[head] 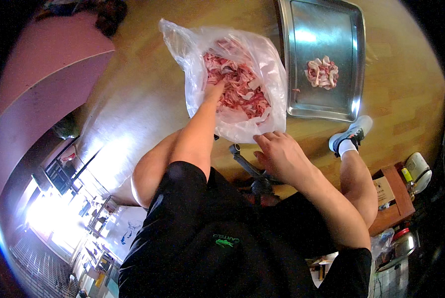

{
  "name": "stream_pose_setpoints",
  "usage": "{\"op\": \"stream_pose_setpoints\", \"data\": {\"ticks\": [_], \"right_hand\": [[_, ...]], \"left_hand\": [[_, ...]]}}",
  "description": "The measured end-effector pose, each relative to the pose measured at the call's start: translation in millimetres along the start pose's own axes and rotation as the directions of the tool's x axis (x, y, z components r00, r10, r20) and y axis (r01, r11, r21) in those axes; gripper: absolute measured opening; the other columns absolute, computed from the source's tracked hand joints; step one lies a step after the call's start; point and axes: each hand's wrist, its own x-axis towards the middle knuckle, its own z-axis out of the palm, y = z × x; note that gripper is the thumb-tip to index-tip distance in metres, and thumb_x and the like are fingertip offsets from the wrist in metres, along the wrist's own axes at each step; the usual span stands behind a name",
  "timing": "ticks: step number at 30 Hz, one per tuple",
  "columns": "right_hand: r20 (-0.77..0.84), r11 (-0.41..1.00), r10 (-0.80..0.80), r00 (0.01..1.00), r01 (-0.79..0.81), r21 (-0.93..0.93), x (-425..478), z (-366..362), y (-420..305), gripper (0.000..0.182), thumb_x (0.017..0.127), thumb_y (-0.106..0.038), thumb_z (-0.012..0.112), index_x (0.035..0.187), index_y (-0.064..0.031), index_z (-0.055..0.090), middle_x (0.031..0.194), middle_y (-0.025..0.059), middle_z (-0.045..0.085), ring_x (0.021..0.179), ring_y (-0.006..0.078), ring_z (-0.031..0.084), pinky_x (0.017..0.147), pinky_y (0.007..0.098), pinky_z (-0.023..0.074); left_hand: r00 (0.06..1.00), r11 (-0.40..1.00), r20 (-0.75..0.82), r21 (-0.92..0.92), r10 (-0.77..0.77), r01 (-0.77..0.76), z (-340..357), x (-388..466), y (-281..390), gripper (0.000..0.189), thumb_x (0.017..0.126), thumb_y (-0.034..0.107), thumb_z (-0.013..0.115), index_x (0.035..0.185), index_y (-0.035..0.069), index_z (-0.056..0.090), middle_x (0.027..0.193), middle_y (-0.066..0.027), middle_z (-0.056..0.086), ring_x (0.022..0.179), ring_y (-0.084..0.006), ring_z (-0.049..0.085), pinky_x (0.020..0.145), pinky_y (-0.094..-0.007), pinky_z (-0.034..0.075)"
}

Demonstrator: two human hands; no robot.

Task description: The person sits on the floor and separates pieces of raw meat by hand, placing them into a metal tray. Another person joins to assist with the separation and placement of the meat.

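Observation:
A large translucent plastic bag (pixel 276 70) lies opened wide before me, full of raw meat pieces (pixel 241 93), red with pale fat. My left hand (pixel 215 88) reaches into it from the near left side. Its fingers are sunk among the meat, so their grip is hidden. At the bag's near right edge is my right hand (pixel 282 158), fingertips against the plastic; whether they pinch it is unclear. A shallow stainless steel tray (pixel 323 106) lies to the right of the bag. One small round heap of raw meat (pixel 322 72) sits on it, with a tiny scrap nearby.
Wood-patterned flooring (pixel 397 97) extends around the tray. My shoe (pixel 353 134) stands close to the tray's near right corner. A dark metal stand part (pixel 250 165) shows between my legs. Pink furniture (pixel 40 70) rises at left; a brown wooden box (pixel 397 193) sits at right.

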Motion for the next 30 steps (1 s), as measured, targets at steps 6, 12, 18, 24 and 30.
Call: {"op": "stream_pose_setpoints", "data": {"ticks": [6,12,18,24,30], "right_hand": [[-0.01,0.998,0.026,1.0,-0.025,0.063,-8,-2,1,0.037,0.082,-0.014,0.069,0.115,0.0011,0.06,0.105,0.0178,0.066,0.104,0.0364,0.062,0.09,0.045,0.0495],[-0.111,0.998,-0.031,0.993,0.037,0.048,-9,-10,1,0.027,0.086,-0.016,0.064,0.108,-0.001,0.06,0.103,0.0161,0.065,0.1,0.0346,0.063,0.084,0.0458,0.0505],[-0.1,1.0,0.001,0.995,0.001,0.019,-12,-17,-1,0.023,0.086,-0.017,0.065,0.102,-0.0014,0.06,0.098,0.016,0.065,0.096,0.0349,0.064,0.084,0.0456,0.0507],[-0.037,0.998,0.043,0.998,-0.041,0.038,-12,-18,4,0.035,0.083,-0.013,0.069,0.113,0.0013,0.06,0.102,0.018,0.065,0.101,0.0377,0.062,0.088,0.0458,0.0502],[-0.034,0.999,0.033,0.999,-0.032,0.029,-10,-20,1,0.03,0.083,-0.012,0.068,0.109,0.0009,0.059,0.099,0.0184,0.066,0.099,0.0383,0.062,0.086,0.0465,0.0508]], "left_hand": [[0.988,0.974,-0.017,-0.171,-0.155,0.15,7,8,-5,0.064,0.077,0.044,0.079,0.123,0.001,0.066,0.119,-0.0188,0.069,0.107,-0.0309,0.066,0.091,-0.0401,0.051],[0.998,0.989,0.049,-0.137,-0.05,0.057,3,41,-36,0.061,0.08,0.047,0.078,0.12,0.003,0.066,0.108,-0.0107,0.07,0.088,-0.0242,0.067,0.074,-0.0421,0.054],[0.969,0.98,0.222,-0.144,-0.105,0.139,-31,-19,27,0.073,0.078,0.049,0.08,0.131,0.002,0.062,0.122,-0.0126,0.067,0.106,-0.0257,0.065,0.093,-0.0362,0.05],[0.879,0.89,0.416,-0.273,-0.234,0.366,-36,-16,10,0.076,0.077,0.042,0.084,0.131,-0.005,0.058,0.12,-0.0147,0.067,0.104,-0.0253,0.066,0.089,-0.0345,0.052],[0.912,0.901,0.405,-0.368,-0.067,0.229,-34,-40,41,0.075,0.072,0.029,0.088,0.13,-0.007,0.057,0.118,-0.0157,0.068,0.102,-0.0247,0.068,0.089,-0.0339,0.053]]}}
